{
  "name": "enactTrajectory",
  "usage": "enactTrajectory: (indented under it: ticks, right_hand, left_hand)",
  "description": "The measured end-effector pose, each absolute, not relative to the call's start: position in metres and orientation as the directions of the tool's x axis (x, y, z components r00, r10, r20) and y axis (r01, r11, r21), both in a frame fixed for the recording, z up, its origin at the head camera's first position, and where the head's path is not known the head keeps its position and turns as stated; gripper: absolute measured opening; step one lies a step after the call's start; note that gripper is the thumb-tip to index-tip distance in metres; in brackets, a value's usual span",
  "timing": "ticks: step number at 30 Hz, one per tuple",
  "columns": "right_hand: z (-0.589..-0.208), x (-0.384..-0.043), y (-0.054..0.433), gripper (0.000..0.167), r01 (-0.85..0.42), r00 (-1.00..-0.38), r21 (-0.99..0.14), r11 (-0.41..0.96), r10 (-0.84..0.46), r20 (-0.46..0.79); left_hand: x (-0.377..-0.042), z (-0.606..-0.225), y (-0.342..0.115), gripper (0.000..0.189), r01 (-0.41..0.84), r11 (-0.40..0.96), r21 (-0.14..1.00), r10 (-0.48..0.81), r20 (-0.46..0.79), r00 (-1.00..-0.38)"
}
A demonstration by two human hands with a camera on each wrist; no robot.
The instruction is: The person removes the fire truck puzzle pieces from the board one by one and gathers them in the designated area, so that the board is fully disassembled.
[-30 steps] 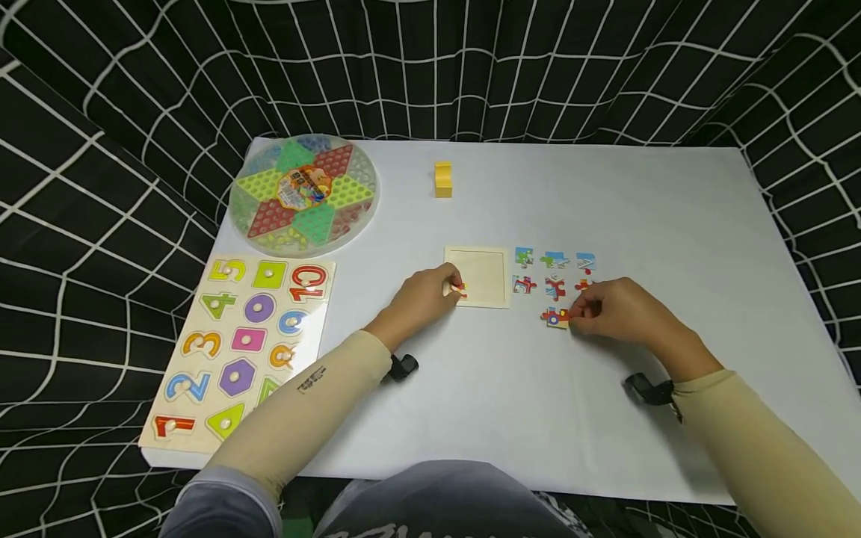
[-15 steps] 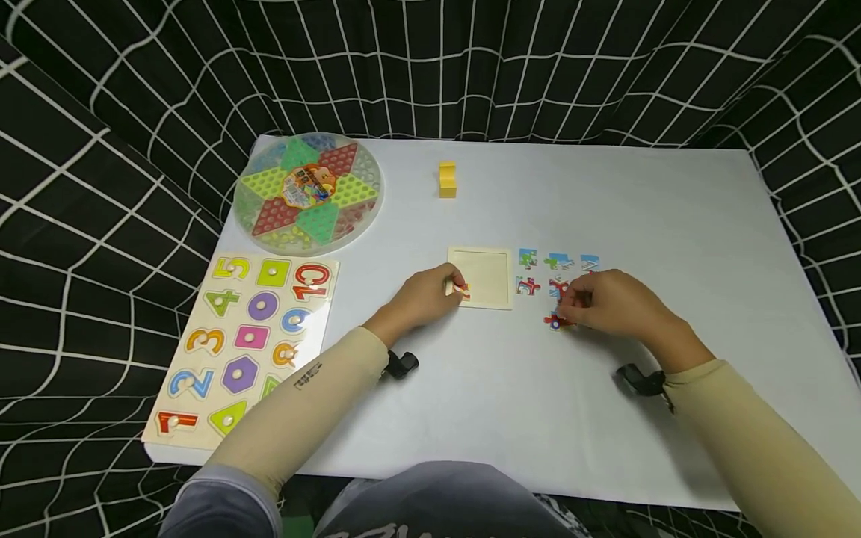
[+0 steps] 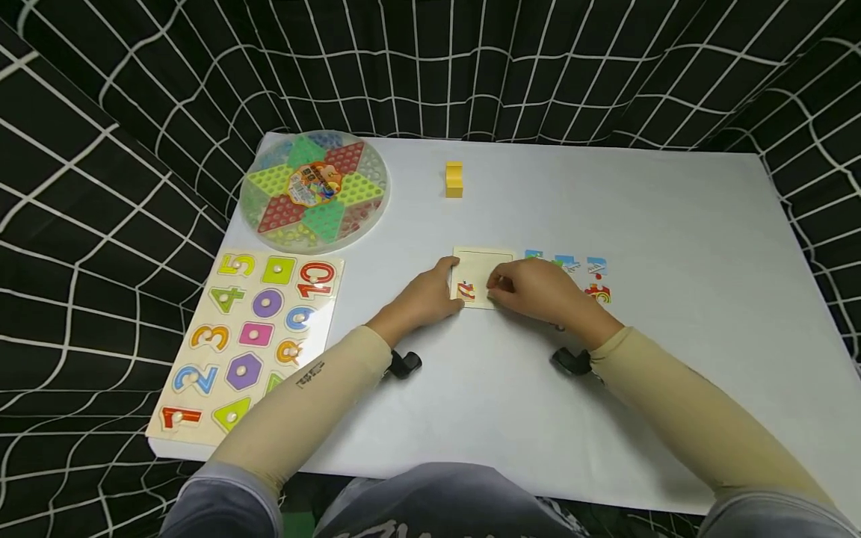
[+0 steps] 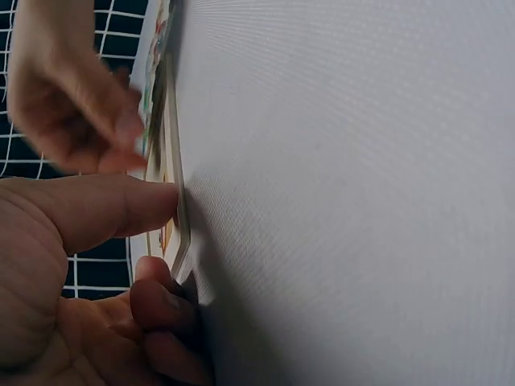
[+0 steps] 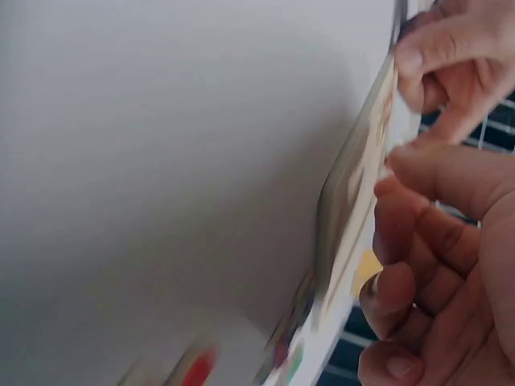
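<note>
A square wooden puzzle tray (image 3: 484, 261) lies on the white table, with one red-and-yellow jigsaw piece (image 3: 466, 291) in its near left corner. My left hand (image 3: 430, 295) grips the tray's left side between thumb and index finger; its thumb (image 4: 133, 205) shows against the edge in the left wrist view. Over the tray's right part hovers my right hand (image 3: 534, 288), fingers loosely curled, thumb and index tips close together. No piece shows between them in the right wrist view. Right of the tray lie loose jigsaw pieces (image 3: 596, 291), several hidden under the right hand and wrist.
A wooden number-and-shape peg board (image 3: 255, 334) lies at the left, partly under the left forearm. Behind it is a round Chinese checkers set (image 3: 314, 190). A small yellow block (image 3: 454, 179) stands behind the tray. Black cloth with white netting (image 3: 430, 75) surrounds the table.
My right hand has moved left from the loose pieces to over the tray. My left fingers have spread from the corner piece to the tray's side, leaving that piece in view.
</note>
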State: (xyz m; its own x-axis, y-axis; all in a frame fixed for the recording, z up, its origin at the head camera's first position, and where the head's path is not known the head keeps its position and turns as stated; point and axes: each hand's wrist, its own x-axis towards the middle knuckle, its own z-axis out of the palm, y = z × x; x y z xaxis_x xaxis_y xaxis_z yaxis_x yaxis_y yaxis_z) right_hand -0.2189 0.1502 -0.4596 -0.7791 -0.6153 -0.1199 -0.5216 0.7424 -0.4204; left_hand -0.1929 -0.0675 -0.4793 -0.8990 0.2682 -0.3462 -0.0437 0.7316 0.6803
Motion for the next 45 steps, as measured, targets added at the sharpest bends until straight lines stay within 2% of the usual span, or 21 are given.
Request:
enactTrajectory:
  ticks: [4,18,23,30,38,45]
  right_hand:
    - [-0.461,-0.222,0.135,0.016,-0.539,-0.770,-0.406,0.738,-0.627,-0.119]
    - [-0.461,-0.224,0.128,0.006,-0.605,-0.751,-0.383,0.698,-0.661,-0.020]
    - [-0.452,-0.219,0.147,0.006,-0.558,-0.778,-0.417,0.718,-0.627,-0.039]
    - [-0.451,-0.205,0.202,0.007,-0.412,-0.814,-0.495,0.765,-0.553,-0.177]
    - [-0.460,-0.194,0.228,0.001,-0.426,-0.805,-0.495,0.757,-0.567,-0.174]
    - [-0.468,-0.191,0.228,0.006,-0.445,-0.807,-0.466,0.765,-0.568,-0.161]
  left_hand:
    - [-0.193,-0.481,-0.064,0.079,-0.046,0.747,0.663,0.268,-0.364,-0.892]
    - [-0.195,-0.478,-0.059,0.077,-0.013,0.778,0.628,0.277,-0.361,-0.890]
    - [-0.195,-0.475,-0.059,0.077,-0.023,0.774,0.632,0.277,-0.372,-0.886]
    - [-0.195,-0.472,-0.063,0.079,-0.011,0.778,0.628,0.283,-0.365,-0.887]
    - [-0.195,-0.474,-0.067,0.079,-0.013,0.779,0.627,0.283,-0.371,-0.885]
    - [-0.194,-0.475,-0.067,0.079,-0.031,0.775,0.631,0.279,-0.386,-0.879]
